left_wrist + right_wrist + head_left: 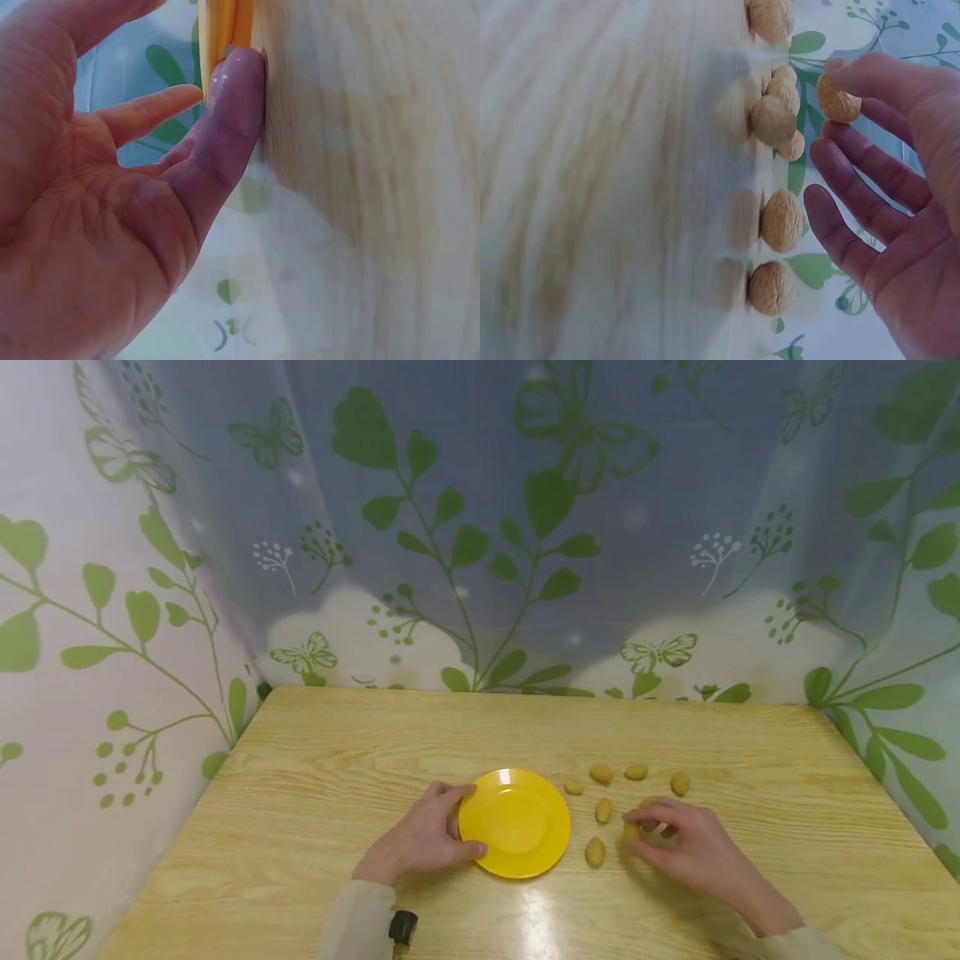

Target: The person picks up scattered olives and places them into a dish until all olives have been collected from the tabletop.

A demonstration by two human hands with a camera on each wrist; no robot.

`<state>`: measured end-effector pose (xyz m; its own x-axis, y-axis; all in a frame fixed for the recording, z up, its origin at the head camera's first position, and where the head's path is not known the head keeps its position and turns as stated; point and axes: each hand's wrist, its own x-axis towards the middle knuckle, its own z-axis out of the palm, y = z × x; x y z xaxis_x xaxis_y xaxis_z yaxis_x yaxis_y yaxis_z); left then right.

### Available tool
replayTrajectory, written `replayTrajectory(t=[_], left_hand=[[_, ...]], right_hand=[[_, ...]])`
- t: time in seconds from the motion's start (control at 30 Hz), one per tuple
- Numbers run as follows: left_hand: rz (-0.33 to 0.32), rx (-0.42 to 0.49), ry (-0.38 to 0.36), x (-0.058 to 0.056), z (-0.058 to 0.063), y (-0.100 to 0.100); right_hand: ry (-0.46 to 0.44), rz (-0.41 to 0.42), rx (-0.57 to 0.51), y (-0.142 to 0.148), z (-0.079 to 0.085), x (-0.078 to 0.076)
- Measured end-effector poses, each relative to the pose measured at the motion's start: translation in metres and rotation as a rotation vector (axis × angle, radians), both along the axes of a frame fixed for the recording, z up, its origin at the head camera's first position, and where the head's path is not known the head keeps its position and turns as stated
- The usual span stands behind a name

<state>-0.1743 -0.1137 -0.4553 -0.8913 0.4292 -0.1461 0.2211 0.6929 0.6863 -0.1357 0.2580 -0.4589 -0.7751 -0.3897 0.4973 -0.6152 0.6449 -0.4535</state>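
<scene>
My left hand (423, 835) holds a yellow plate (517, 864) by its left rim, thumb over the edge. In the left wrist view the plate (225, 22) shows edge-on, with fingertips at its rim and underside close to the wood. To the right, my right hand (690, 843) pinches a walnut (632, 832) between thumb and fingers. The right wrist view has this walnut (838, 101) held clear of the table, the other fingers loosely bent. Nearest the plate lie a walnut (573, 786), another walnut (603, 811) and a front walnut (595, 852).
Farther back on the wooden table (337, 735) are more walnuts, among them a walnut (600, 773), a walnut (637, 772) and a rightmost walnut (679, 783). One is partly covered by the right hand. A leaf-patterned curtain (480, 527) hangs behind the table's far edge.
</scene>
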Motion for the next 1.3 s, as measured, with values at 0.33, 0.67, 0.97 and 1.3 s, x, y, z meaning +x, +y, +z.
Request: replayTrajectory(t=[0.33, 0.67, 0.97, 1.3], left_hand=[[-0.014, 0.061, -0.048, -0.001, -0.001, -0.004], [-0.027, 0.11, -0.108, -0.004, -0.003, -0.009], [-0.033, 0.126, -0.121, -0.008, -0.009, -0.013], [-0.033, 0.149, -0.126, -0.007, -0.007, -0.013]], right_hand=[[-0.054, 0.021, -0.021, -0.017, 0.0, -0.008], [-0.095, 0.054, -0.036, -0.036, 0.004, -0.014], [-0.187, 0.062, -0.035, -0.053, 0.004, -0.019], [-0.252, 0.133, -0.021, -0.069, 0.003, -0.025]])
